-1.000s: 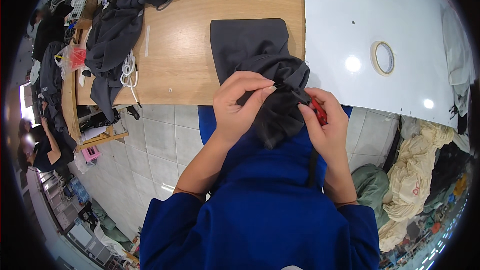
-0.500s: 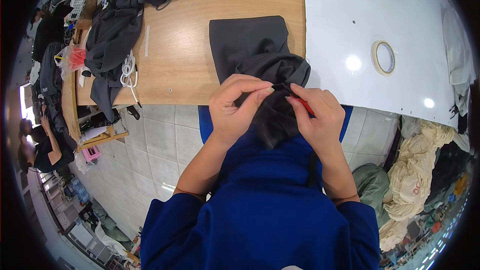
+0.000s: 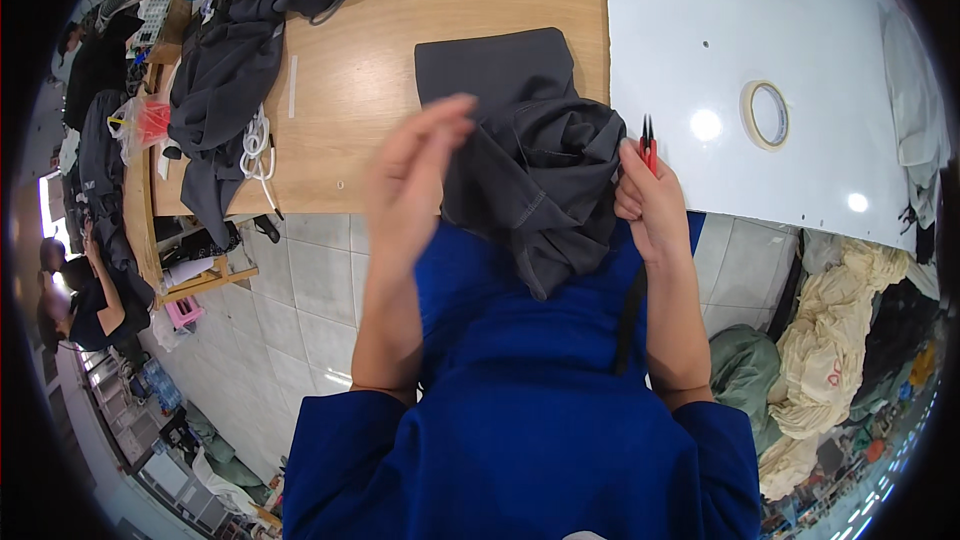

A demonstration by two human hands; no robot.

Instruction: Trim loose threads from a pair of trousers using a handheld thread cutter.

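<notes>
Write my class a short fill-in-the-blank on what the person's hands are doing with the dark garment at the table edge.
1. The right hand holds small red-handled ____ beside the dark grey garment.
2. The left hand is lifted with its fingers ____, holding nothing.
3. A roll of tape lies on the ____ part of the table.

Missing words: snips; open; white

Two hands: left hand and right hand. One dark grey garment at centre, one red snips, one tape roll upper right, one white cord upper left.
</notes>
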